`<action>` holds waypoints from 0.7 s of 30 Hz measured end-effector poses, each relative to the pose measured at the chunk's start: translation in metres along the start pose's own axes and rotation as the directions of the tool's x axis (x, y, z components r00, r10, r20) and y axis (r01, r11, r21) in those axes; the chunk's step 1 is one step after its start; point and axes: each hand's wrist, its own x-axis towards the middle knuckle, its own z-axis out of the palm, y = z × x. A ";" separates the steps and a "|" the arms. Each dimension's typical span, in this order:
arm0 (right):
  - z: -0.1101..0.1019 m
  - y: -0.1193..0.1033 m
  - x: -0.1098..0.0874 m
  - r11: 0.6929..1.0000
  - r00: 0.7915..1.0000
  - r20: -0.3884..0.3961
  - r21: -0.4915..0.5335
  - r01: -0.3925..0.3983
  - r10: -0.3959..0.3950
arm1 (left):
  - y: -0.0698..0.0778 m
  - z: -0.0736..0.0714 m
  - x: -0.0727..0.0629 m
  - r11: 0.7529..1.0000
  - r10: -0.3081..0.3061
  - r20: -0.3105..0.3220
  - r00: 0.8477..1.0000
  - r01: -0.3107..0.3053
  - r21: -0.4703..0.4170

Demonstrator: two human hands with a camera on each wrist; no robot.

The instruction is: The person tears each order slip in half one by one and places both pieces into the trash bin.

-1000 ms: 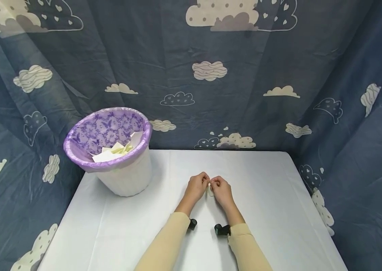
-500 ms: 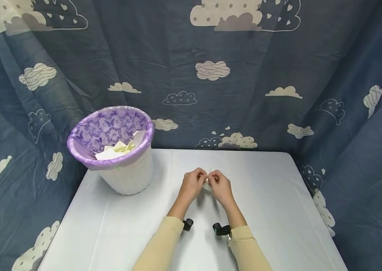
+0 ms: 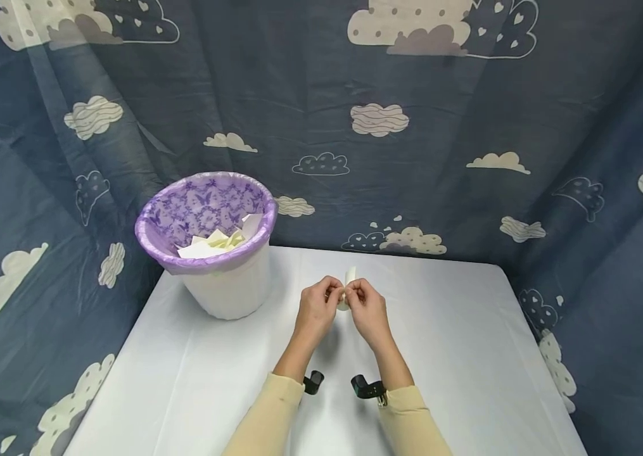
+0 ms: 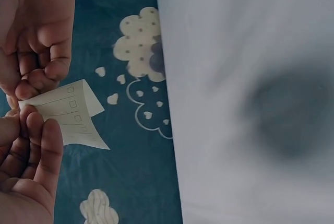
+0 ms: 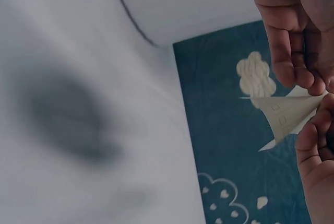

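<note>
A small cream slip of paper (image 4: 65,112), printed with lines and little square boxes, is pinched between both hands. It is bent over, its loose end flaring out beyond the fingertips in both wrist views. In the head view, the top of the paper (image 3: 351,273) stands up between the hands. My left hand (image 3: 317,307) grips it from the left with thumb and fingers. From the other side, my right hand (image 3: 369,310) pinches it too, its fingertips close against the left ones. Both hands are held above the white table (image 3: 441,354).
A white bin (image 3: 230,288) with a purple butterfly-print liner stands at the table's back left. Several torn pieces of paper (image 3: 201,248) lie in it. Behind and beside the table hangs a dark blue cloud-print curtain (image 3: 298,95). Each wrist carries a black camera mount (image 3: 368,386).
The hands have moved a little forward and up, off the table. The paper now sticks up above the fingertips, where before it hung below them. The head view has shifted slightly.
</note>
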 end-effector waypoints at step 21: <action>0.001 -0.020 -0.005 0.986 0.999 -0.036 0.166 -0.005 0.011 | 0.014 -0.010 -0.004 0.993 0.077 -0.109 0.991 -0.086 -0.076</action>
